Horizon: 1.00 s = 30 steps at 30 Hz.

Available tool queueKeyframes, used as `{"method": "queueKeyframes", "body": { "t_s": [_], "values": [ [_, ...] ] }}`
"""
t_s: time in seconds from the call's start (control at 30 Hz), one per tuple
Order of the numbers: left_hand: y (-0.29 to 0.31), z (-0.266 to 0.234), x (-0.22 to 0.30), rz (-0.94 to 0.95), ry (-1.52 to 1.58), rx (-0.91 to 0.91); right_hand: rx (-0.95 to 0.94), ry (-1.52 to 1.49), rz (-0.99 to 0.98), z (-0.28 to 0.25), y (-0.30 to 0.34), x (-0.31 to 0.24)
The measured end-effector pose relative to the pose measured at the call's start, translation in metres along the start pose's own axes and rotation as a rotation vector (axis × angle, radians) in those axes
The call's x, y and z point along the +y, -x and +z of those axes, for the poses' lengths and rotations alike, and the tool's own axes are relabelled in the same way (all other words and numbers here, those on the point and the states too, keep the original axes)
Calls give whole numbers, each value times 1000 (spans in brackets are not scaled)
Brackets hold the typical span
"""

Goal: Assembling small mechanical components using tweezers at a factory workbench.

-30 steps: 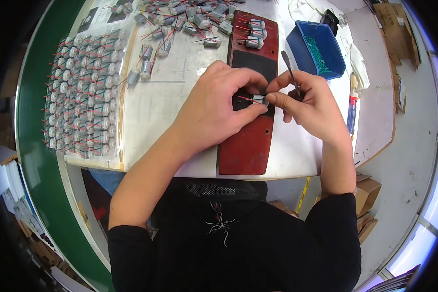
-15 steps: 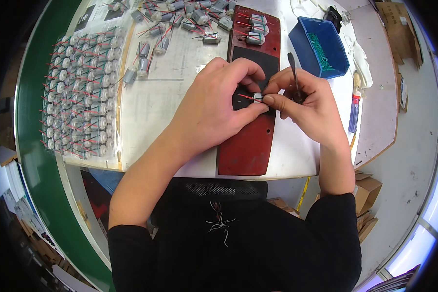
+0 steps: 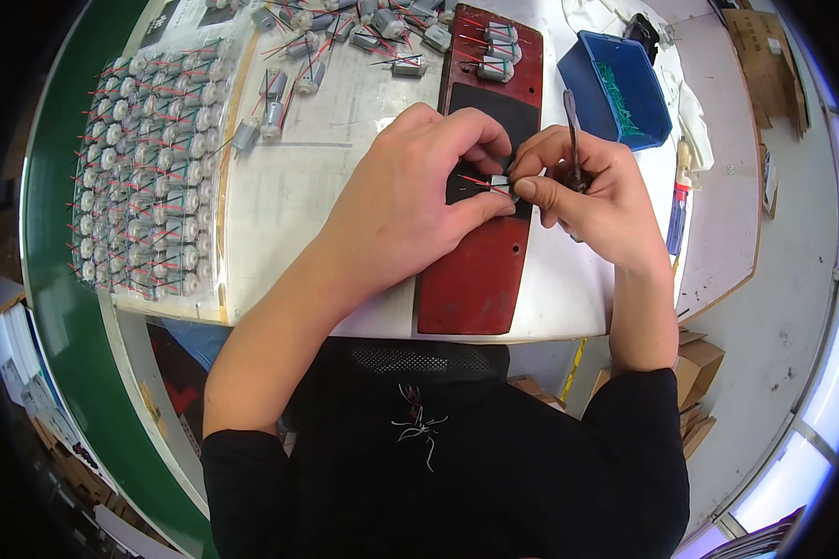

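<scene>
My left hand (image 3: 410, 200) and my right hand (image 3: 592, 200) meet over a red board (image 3: 475, 270) with a black pad on it. Between the fingertips of both hands sits a small silver motor (image 3: 500, 184) with a red wire sticking out to the left. My right hand also grips a thin metal tool (image 3: 573, 135) that points up and away from me. Both thumbs press on the motor from the near side.
A tray of many small motors in rows (image 3: 149, 177) lies at the left. Loose motors (image 3: 391, 37) with red and black wires lie at the far side. A blue bin (image 3: 615, 88) stands at the right, and a screwdriver (image 3: 678, 210) lies by the table's edge.
Both hands stay together over the red board. The fingers have shifted slightly on the motor, and the tool in my right hand has tilted a little.
</scene>
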<state>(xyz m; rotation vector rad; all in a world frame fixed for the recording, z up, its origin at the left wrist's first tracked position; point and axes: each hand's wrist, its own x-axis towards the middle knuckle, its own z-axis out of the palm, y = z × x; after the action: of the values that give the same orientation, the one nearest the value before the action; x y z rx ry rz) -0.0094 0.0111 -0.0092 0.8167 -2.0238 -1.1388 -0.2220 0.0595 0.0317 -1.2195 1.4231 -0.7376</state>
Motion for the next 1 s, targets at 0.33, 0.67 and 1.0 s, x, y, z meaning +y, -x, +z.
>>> {"method": "queueKeyframes", "body": {
  "t_s": [0.33,0.67,1.0],
  "values": [
    [0,2,1,-11,53,18,49,113,-134,3,4,0],
    [0,2,-2,35,-8,-4,83,151,-120,6,5,-1],
    [-3,6,-5,102,-47,11,65,143,34,1,2,-3]
  ]
}}
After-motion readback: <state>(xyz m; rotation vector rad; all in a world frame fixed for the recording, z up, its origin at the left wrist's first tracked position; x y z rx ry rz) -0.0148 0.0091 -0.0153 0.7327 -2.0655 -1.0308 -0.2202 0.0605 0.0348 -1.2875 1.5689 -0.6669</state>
